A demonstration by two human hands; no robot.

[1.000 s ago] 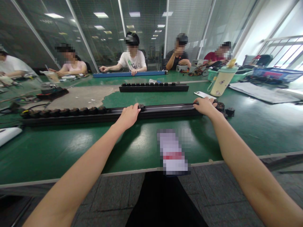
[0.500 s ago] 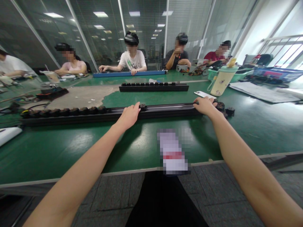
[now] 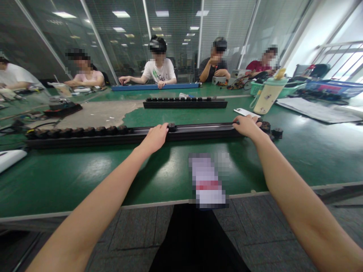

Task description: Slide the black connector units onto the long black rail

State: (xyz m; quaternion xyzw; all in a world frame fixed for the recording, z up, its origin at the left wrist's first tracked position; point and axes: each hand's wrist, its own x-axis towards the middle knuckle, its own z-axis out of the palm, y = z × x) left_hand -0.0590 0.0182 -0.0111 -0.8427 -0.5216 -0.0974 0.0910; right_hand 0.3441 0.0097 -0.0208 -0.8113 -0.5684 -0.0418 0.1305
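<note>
A long black track rail [image 3: 198, 132] lies across the table before me. Several black socket blocks [image 3: 78, 132] sit in a row along its left part. Near the rail's middle, my left hand [image 3: 156, 136] is closed, its fingertips at a single socket block [image 3: 171, 127]; its far fingers are partly hidden. Close to the right end, my right hand [image 3: 246, 125] has its thumb and fingertips on the rail, which they appear to grip. Beyond that hand, loose socket blocks [image 3: 277, 132] lie on the table.
A phone [image 3: 208, 181], blurred out, lies at the near table edge. Behind the right hand are a white phone [image 3: 246, 113] and a yellow tumbler [image 3: 267, 97]. A shorter black rail [image 3: 184, 104] with blocks stands farther back. Several people sit across the table, one at a blue rail [image 3: 155, 87].
The view has shifted slightly. Both hands keep nearly the same places on the rail, and the single socket block stays beside my left fingertips.
</note>
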